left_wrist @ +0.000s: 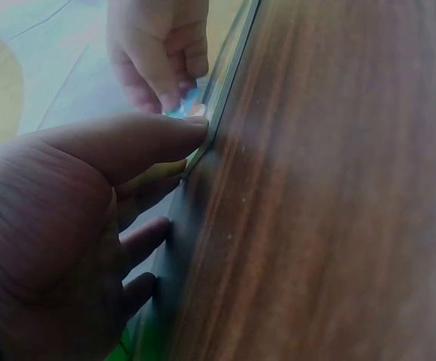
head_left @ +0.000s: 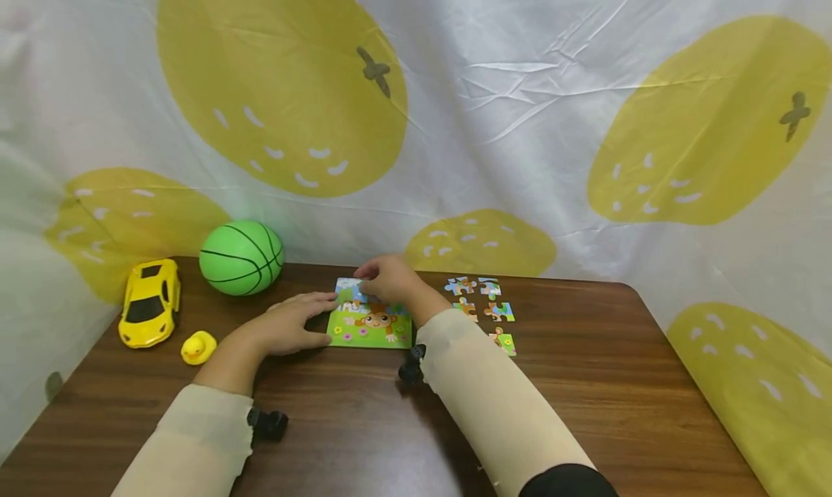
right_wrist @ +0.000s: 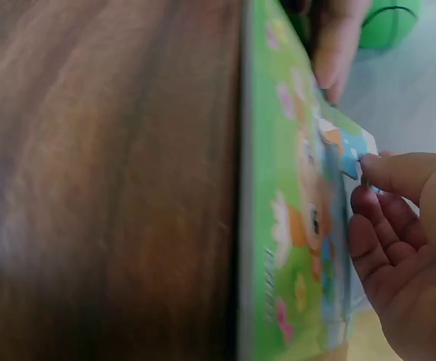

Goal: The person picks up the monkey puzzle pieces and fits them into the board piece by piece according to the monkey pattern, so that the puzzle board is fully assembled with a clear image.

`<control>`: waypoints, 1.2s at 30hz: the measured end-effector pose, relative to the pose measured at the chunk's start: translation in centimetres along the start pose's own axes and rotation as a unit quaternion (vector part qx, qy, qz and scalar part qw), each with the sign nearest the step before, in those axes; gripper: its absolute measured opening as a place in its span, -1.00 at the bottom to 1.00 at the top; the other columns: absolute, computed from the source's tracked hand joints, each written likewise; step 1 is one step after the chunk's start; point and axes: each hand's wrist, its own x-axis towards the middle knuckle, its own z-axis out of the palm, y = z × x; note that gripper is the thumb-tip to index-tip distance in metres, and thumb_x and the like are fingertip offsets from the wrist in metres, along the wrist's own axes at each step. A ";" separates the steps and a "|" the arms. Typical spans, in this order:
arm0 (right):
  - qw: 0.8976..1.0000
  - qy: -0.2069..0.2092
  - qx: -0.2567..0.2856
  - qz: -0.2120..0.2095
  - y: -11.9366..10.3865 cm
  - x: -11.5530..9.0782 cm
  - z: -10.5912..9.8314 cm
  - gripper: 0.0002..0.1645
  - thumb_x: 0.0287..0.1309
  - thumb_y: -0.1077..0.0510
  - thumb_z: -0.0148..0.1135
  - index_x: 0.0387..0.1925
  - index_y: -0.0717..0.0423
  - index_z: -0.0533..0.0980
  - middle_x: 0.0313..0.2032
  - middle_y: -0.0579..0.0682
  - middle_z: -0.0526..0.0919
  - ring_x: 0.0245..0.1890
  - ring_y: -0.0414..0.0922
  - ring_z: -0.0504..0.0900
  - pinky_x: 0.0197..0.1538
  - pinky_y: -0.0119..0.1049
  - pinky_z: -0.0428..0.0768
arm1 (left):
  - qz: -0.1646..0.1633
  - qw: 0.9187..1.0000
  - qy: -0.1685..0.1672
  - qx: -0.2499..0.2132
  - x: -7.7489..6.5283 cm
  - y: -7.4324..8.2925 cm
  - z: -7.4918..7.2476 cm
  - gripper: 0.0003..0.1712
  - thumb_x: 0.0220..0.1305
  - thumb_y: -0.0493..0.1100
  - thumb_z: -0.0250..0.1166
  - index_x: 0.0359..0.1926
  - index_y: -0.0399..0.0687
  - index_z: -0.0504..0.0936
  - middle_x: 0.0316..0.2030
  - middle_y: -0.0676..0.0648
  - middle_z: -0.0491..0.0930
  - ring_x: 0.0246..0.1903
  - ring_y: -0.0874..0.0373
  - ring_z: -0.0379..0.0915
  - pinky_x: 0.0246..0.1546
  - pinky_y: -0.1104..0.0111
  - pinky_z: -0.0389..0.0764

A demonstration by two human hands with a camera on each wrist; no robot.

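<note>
A puzzle board (head_left: 370, 338) with a cartoon monkey on green grass lies flat on the table. My left hand (head_left: 292, 326) touches its left side, the fingers and thumb fairly straight and spread apart. Over the board's upper part, my right hand (head_left: 392, 280) pinches a blue puzzle piece (right_wrist: 351, 154) between thumb and fingertips, as the right wrist view shows. In the left wrist view the left thumb (left_wrist: 165, 139) lies at the board's edge. Several loose puzzle pieces (head_left: 499, 310) lie right of the board, partly behind the right forearm.
A green ball (head_left: 241, 258) sits at the back left of the wooden table (head_left: 604, 381). Left of it stands a yellow toy car (head_left: 150, 303), with a yellow rubber duck (head_left: 198, 347) closer to the left forearm. A lemon-print curtain (head_left: 494, 121) hangs behind the table.
</note>
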 end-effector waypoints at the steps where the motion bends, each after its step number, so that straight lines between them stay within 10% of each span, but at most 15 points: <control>1: 1.000 0.003 -0.015 -0.002 -0.1 0.1 0.3 -0.68 0.47 0.09 0.35 0.17 0.00 0.73 0.00 0.01 0.79 -0.23 -0.11 0.71 -0.21 -0.26 0.71 | -0.002 1.000 -0.002 0.000 0.0 0.0 0.0 -0.15 0.44 0.19 0.35 0.62 -0.01 0.36 0.68 -0.12 0.20 0.66 -0.35 0.04 0.47 -0.53 0.10; 10: 0.999 0.002 -0.051 0.016 -1.0 0.5 1.6 -0.68 0.50 0.08 0.32 0.18 -0.04 0.74 0.20 -0.05 0.77 0.27 -0.04 0.69 0.36 -0.07 0.64 | -0.003 1.000 -0.005 -0.002 -0.1 0.0 0.0 -0.13 0.44 0.21 0.35 0.62 -0.01 0.36 0.68 -0.13 0.20 0.65 -0.36 0.04 0.46 -0.53 0.11; 36: 0.990 -0.065 -0.124 -0.014 -0.6 0.5 0.9 -0.44 0.39 -0.09 0.43 0.36 -0.13 0.64 0.47 0.01 0.48 0.50 0.04 0.45 0.58 -0.03 0.42 | 0.006 1.000 -0.008 -0.010 0.0 0.3 -0.4 -0.14 0.46 0.19 0.34 0.62 -0.01 0.35 0.68 -0.12 0.19 0.65 -0.38 0.03 0.47 -0.54 0.10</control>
